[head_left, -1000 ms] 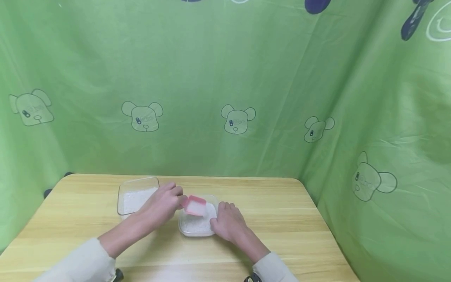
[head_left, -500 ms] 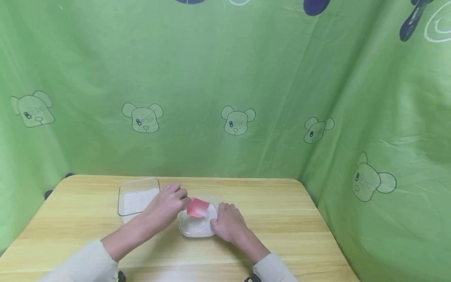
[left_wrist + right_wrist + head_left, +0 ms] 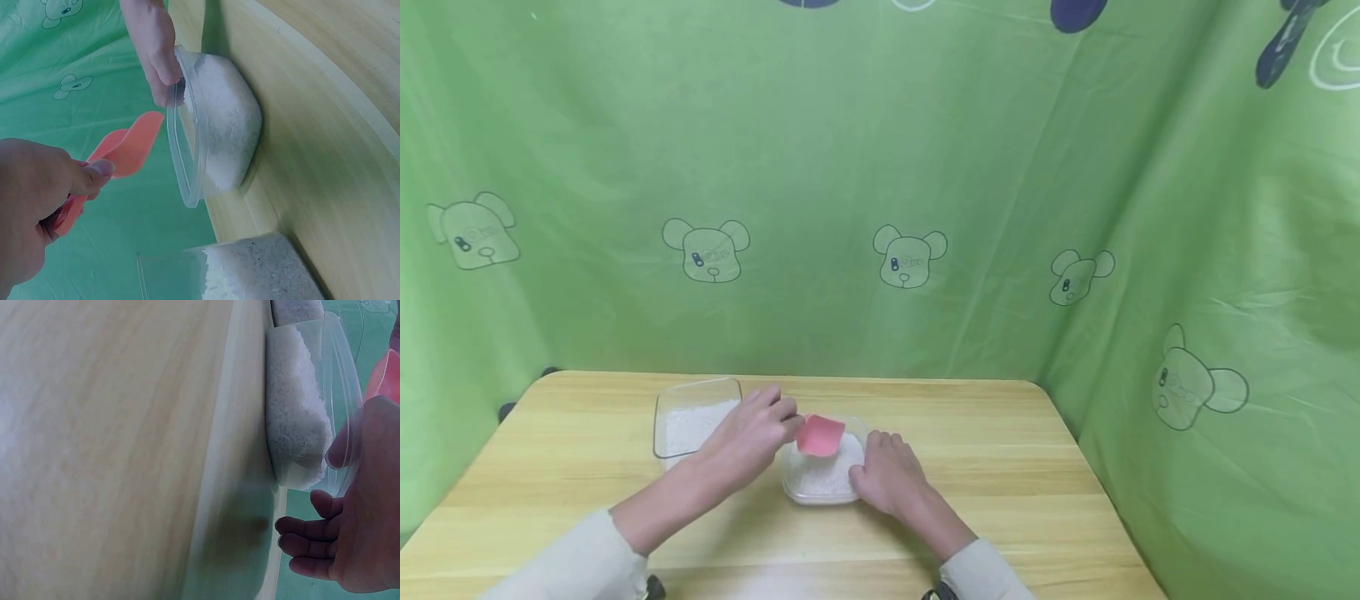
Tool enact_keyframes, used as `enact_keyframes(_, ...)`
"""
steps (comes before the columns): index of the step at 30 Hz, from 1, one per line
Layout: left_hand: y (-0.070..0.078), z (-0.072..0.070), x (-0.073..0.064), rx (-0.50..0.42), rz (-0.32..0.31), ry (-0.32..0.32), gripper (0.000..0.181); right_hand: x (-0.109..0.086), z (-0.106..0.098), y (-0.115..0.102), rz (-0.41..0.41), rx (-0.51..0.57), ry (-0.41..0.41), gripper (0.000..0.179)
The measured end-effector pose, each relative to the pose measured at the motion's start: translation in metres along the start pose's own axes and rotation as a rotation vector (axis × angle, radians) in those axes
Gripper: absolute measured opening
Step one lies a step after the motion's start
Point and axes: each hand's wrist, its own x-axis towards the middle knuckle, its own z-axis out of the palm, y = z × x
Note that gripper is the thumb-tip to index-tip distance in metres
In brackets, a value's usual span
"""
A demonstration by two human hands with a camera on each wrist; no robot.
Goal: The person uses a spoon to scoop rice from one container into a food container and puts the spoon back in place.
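Observation:
My left hand (image 3: 752, 437) pinches the handle of a small pink scoop (image 3: 822, 436), held tilted over a clear plastic container (image 3: 201, 144). The scoop's pink inside shows in the head view. White grains (image 3: 297, 394) fill much of that container, heaped unevenly against its wall in the right wrist view. On its right side, my right hand (image 3: 891, 475) grips the rim, thumb over the inside edge and fingers outside. The left wrist view has the scoop's lip (image 3: 153, 122) close to the rim, near the right thumb.
A second clear container (image 3: 658, 417), also holding white grains, stands to the left, partly behind my left forearm. Both rest on a wooden table (image 3: 985, 467). A green curtain (image 3: 850, 167) hangs behind the table and along its sides.
The scoop held white grains a second ago, then tipped toward the container; now its inside looks pink and bare. My right hand has stayed on the rim.

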Motion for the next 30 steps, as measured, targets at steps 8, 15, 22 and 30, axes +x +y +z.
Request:
enact_keyframes(8,-0.008,-0.006,-0.008,-0.042,-0.029,0.020,0.037,0.000,-0.001,-0.001,-0.001,0.002,0.002,0.038)
enact_keyframes(15,-0.017,-0.014,-0.011,-0.021,-0.038,0.039,0.026,-0.001,-0.003,-0.001,-0.001,0.004,0.008,0.038)
enact_keyframes(22,-0.026,-0.022,-0.019,-0.036,-0.056,0.048,0.028,-0.002,-0.004,-0.003,0.008,0.004,-0.004,0.040)
enact_keyframes(30,-0.036,-0.028,-0.027,-0.018,-0.076,0.102,0.022,-0.002,-0.004,-0.004,0.008,0.007,-0.001,0.039)
